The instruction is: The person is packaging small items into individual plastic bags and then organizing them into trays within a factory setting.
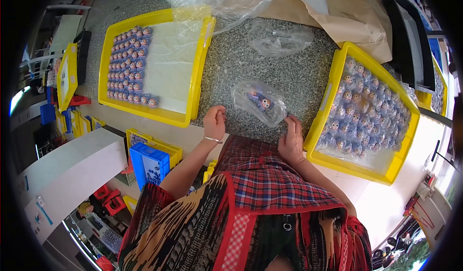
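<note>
Your left hand [214, 121] sits at the near edge of the speckled grey table [284, 73], just beside the lower right corner of the left yellow tray [195, 85]; its fingers are curled in toward the palm, loosely pressed together, and whether they pinch anything small you cannot tell from this view; a thin bangle [212, 139] rings that wrist. Your right hand [291, 140] rests close against the near left wall of the right yellow tray [333, 85], fingers bent and drawn together at the tips; they seem to touch the trailing edge of the small clear plastic bag [259, 102], though the contact is too fine to be sure of. That bag lies flat on the table between your two hands, slightly farther out than both, with a small round-headed figure [265, 103] showing through it. The left tray holds neat rows of the same little figures [129, 63] along its left side over a white sheet; the right tray is heaped with figures in individual clear bags [366, 111]. A second crumpled clear bag [279, 40] lies farther out on the table, well apart from your hands.
</note>
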### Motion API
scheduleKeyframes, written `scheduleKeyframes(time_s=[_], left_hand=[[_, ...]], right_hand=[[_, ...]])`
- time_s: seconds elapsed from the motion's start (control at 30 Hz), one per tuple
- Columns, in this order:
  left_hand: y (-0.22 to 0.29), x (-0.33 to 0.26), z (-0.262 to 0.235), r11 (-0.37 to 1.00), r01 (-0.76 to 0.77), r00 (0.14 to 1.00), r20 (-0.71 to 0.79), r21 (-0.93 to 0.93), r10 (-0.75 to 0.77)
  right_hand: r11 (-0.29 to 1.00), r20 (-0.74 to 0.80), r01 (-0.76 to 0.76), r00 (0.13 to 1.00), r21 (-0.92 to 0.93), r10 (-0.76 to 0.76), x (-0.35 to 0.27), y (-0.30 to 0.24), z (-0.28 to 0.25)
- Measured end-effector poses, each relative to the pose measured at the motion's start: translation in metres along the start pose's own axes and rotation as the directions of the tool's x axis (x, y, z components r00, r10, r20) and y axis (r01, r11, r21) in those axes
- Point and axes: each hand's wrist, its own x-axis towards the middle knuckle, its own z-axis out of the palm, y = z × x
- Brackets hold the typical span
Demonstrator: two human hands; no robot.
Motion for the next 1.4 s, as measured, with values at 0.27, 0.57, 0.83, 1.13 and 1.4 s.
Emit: scheduleKeyframes(time_s=[0.27, 0.57, 0.83, 1.13, 1.4], left_hand=[[0.06, 0.09, 0.042, 0.995, -0.077, 0.99, 0.109, -0.065, 0.083], [0.077, 0.111, 0.084, 0.867, -0.404, 0.892, 0.336, 0.292, 0.303], [0.105, 0.1, 0.106, 0.876, -0.468, 0.88, 0.149, 0.115, 0.451], [0.311, 0.053, 0.279, 0.87, -0.11, 0.588, 0.674, -0.48, 0.446], [0.41, -0.015, 0.515, 0.866, -0.366, 0.329, 0.823, -0.341, 0.463]], right_hand=[[0.75, 0.362, 0.579, 0.806, -0.319, -0.468, 0.087, -0.024, 0.001], [0.729, 0.547, 0.524, 0.801, -0.441, -0.244, 0.084, -0.003, -0.006], [0.791, 0.345, -0.273, 0.935, 0.547, 0.084, 0.061, 0.032, -0.036], [-0.323, -0.04, 0.177, 0.921, 0.93, 0.388, -0.046, 0.107, -0.236], [0.174, -0.35, 0.386, 0.452, 0.906, 0.821, -0.148, 0.269, -0.358]])
